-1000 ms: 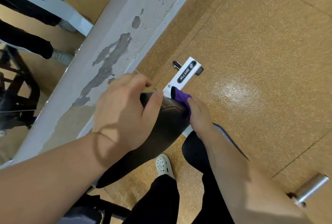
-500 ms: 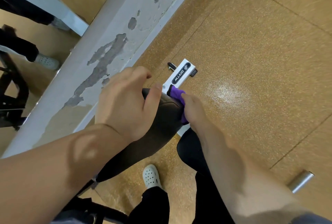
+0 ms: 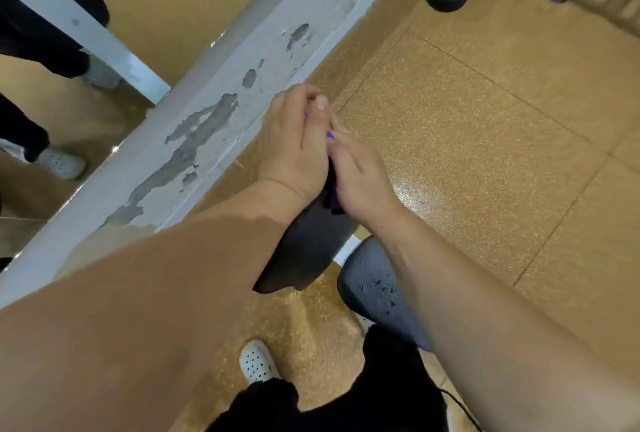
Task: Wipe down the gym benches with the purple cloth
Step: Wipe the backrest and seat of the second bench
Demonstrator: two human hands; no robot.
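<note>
- The left hand point(image 3: 294, 144) and right hand point(image 3: 360, 182) sit pressed together over the far tip of the black bench pad point(image 3: 308, 251), thumbs side by side.
- The cloth point(image 3: 334, 204) is bunched between the two palms; only purple slivers show, one near the right wrist, one at the fingertips.
- Left hand: fingers curled down and closed, apparently on the pad's end with cloth under it, though the contact itself is hidden.
- Right hand: fingers curled around the cloth, gripping it against the pad's right edge.
- The pad's long axis runs from the hands back toward the person's legs, tilted a little left; the hands are at its far end, so nearly all the uncovered pad lies nearer the body, under the left forearm.
- Judgement: the wiping stroke that fits is a pull along that axis toward the body, and the right hand, which has more of the cloth, is better placed to lead it.
- A second, grey pad point(image 3: 374, 289) lies just beside, to the right, under the right forearm.
- The chipped wall base point(image 3: 207, 113) runs close along the left.
</note>
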